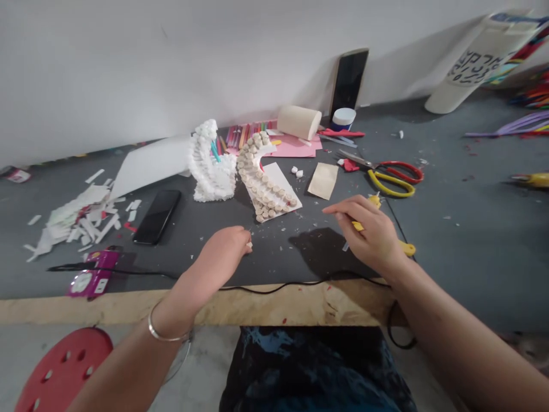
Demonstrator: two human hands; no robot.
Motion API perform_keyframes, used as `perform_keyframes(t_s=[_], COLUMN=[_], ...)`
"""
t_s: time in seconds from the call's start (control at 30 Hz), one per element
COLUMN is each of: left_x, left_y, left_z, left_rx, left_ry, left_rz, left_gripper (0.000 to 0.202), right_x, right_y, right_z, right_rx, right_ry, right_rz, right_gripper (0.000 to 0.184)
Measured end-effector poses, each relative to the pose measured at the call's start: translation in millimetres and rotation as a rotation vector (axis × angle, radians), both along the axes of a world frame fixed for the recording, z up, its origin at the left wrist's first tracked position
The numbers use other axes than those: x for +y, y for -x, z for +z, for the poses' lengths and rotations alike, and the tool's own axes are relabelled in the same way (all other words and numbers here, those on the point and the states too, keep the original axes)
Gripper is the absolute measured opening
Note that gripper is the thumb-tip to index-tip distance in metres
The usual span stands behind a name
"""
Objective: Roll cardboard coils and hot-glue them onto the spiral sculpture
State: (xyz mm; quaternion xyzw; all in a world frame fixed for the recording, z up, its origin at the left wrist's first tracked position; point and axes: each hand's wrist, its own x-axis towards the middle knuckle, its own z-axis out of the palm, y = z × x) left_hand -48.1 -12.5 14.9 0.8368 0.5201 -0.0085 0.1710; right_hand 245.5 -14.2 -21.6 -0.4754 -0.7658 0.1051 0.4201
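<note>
My left hand (pixel 225 247) rests on the grey table with its fingers curled, pinching a small whitish paper roll at the fingertips. My right hand (pixel 369 230) is closed round a yellow glue gun (pixel 405 248), whose cord runs off the table's front. Just beyond both hands lies a curved craft piece (pixel 263 186) covered with several small beige paper rolls, on a white card. To its left stands a similar curved shape of white rolls (pixel 209 166).
A black phone (pixel 156 216) lies left of the craft. White paper scraps (pixel 81 220) and a pink packet (pixel 93 274) sit far left. Red and yellow scissors (pixel 392 174), a beige paper roll (pixel 299 122), a white jar (pixel 343 119), pink paper and coloured sticks lie behind. A red stool (pixel 60 372) is below left.
</note>
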Motion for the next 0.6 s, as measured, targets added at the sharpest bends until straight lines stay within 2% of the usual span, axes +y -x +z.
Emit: perform_keyframes(t_s=[0.2,0.37,0.5,0.6], left_x=[6,4,2,0], left_y=[-7,-1,0,-10], left_z=[1.6,-10.7,-15.0,-5.8], left_rx=[0.045,-0.012,-0.201,-0.474], left_ry=[0.031,-0.054,-0.171,-0.078], left_rz=[0.024,0.031,0.148,0.279], left_gripper=[0.022,0.022,0.015,0.013], right_x=[1,4,4,-4], right_y=[0,-1,-27,-58], right_z=[-6.1,-1.7,6.5,1.4], right_rx=[0.009,0.003,-0.121,-0.369], right_ry=[0.044,0.022,0.06,0.116], right_rz=[-0.007,-0.034,-0.219,-0.353], right_gripper=[0.023,0.024,0.025,0.036])
